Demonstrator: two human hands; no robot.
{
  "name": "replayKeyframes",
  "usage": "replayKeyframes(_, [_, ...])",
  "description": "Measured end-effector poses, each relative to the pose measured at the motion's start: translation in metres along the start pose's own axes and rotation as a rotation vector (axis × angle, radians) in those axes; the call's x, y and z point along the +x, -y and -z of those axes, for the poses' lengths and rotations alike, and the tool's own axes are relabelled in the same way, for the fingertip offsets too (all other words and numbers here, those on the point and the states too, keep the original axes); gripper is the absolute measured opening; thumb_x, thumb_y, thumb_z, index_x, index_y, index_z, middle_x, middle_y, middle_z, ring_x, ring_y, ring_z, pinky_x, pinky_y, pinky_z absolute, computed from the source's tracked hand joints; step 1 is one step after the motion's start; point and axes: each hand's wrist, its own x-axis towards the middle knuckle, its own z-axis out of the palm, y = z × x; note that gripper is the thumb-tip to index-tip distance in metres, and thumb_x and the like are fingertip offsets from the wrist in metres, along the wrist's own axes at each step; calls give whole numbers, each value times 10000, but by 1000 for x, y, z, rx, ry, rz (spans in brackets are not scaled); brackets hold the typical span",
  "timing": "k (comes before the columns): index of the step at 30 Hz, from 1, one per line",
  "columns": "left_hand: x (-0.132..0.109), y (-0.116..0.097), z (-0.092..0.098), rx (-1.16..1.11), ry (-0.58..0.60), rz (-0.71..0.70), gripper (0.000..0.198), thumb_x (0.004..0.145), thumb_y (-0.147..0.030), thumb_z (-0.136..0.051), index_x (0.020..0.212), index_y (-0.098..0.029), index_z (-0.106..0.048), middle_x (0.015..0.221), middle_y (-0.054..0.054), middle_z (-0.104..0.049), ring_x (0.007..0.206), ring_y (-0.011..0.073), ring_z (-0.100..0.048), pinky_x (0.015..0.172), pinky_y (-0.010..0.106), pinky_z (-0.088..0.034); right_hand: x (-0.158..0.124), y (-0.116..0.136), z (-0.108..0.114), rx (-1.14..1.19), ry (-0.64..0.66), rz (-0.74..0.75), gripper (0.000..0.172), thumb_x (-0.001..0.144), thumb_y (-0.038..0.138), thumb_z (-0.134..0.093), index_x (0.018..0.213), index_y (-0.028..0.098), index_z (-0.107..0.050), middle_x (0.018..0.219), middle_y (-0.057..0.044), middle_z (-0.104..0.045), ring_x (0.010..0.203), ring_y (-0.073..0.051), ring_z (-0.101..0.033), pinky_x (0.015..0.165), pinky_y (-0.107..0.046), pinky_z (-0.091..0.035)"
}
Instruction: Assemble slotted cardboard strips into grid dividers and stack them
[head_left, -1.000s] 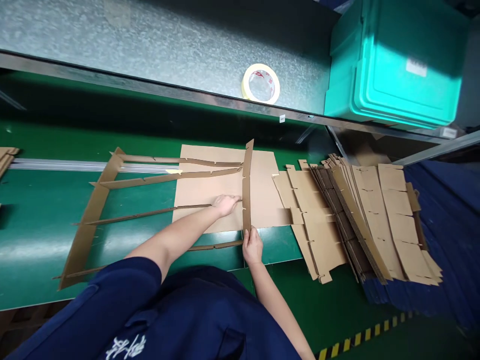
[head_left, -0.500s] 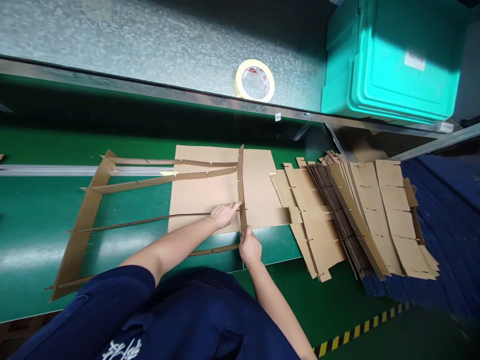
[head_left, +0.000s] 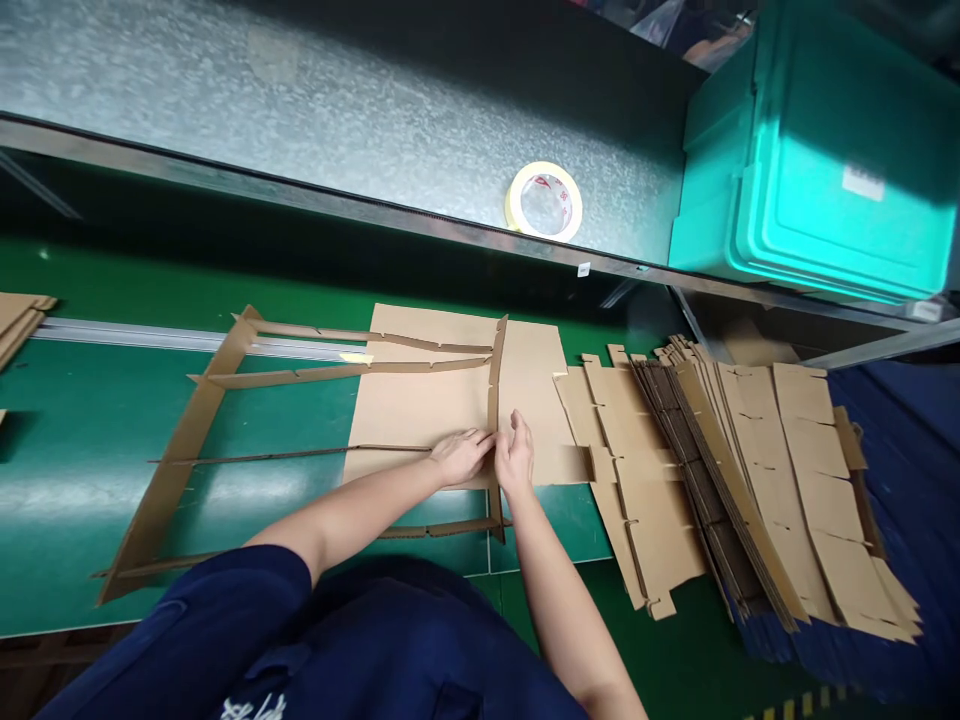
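A slotted cardboard divider frame stands on the green table. Its right cross strip runs away from me and meets several lengthwise strips; the left cross strip stands at the far end. My left hand is closed round the right end of one lengthwise strip, at its crossing with the right cross strip. My right hand is against the right side of that crossing, its fingers pointing up and apart from the thumb. The slots at the crossing are hidden by my fingers. Under the frame's right part lies a flat cardboard sheet.
Several slotted cardboard pieces lie stacked to the right, with more strips beyond. Above the table, a metal shelf carries a tape roll and a teal bin. Other cardboard pieces lie at the left edge.
My right hand has let go lower on the cross strip and moved up to the crossing beside my left hand. The near lengthwise strip's end now shows at the cross strip. The view has shifted slightly.
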Motion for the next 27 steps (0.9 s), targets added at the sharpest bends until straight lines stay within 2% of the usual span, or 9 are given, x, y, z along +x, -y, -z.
replayKeyframes(4, [-4,0,4,-27,-26,-12,307,855,-251,-484,1143,-179,-564,1097,104,-584,1060,229,-539,955,385,-468,49,6,-28,101,107,-135,452,866,366,-424,1242,133,-518,1128,-139,-646,1005,-222,-610,887,-364,-474])
replayKeyframes(8, [1,12,14,-172,-195,-40,201,844,-226,-466,957,-189,-628,1076,84,-607,1032,192,-549,936,339,-468,54,2,-39,109,110,-157,361,892,366,-342,1063,187,-605,882,-70,-696,800,-205,-640,752,-326,-499])
replayKeyframes(10, [15,28,27,-159,-311,12,240,851,-205,-442,1008,-194,-624,1147,78,-605,1081,190,-533,972,357,-438,49,0,-40,87,104,-166,392,908,390,-303,1076,185,-591,851,-67,-692,754,-206,-638,715,-324,-497])
replayKeyframes(12, [38,48,46,-52,-365,150,329,847,-199,-455,1152,-197,-579,1276,89,-552,1201,225,-464,1019,412,-390,45,-1,-41,70,102,-142,413,919,397,-279,1111,182,-574,911,-78,-693,795,-210,-641,734,-328,-494])
replayKeyframes(15, [76,76,72,110,-242,329,439,804,-139,-503,1238,-207,-532,1420,98,-430,1317,269,-347,1004,436,-388,43,-2,-42,51,86,-126,453,928,408,-259,1169,159,-551,1055,-124,-674,915,-230,-636,805,-352,-487])
replayKeyframes(18, [98,84,82,135,-120,297,384,780,-55,-479,1103,-217,-609,1270,80,-564,1197,236,-467,898,367,-452,42,-5,-43,62,57,-128,487,933,419,-257,1227,136,-522,1166,-158,-634,1037,-240,-608,884,-372,-470])
replayKeyframes(21, [97,76,77,127,-103,206,346,819,-66,-439,1070,-220,-620,1142,67,-625,1102,211,-519,870,346,-453,38,-8,-41,76,50,-110,470,938,421,-265,1236,164,-521,1170,-137,-635,1045,-224,-607,891,-364,-474])
replayKeyframes(25, [82,69,71,134,-143,187,387,905,-182,-384,1277,-199,-489,1323,103,-516,1276,247,-386,1017,418,-348,36,-9,-39,72,62,-151,504,933,439,-267,1268,144,-503,1193,-145,-629,1052,-228,-610,904,-369,-472])
replayKeyframes(27, [82,74,72,133,-113,233,413,910,-201,-388,1319,-194,-446,1317,120,-515,1270,255,-406,1038,432,-320,36,-8,-39,63,54,-186,532,929,444,-265,1292,123,-486,1225,-153,-613,1087,-230,-597,930,-368,-460])
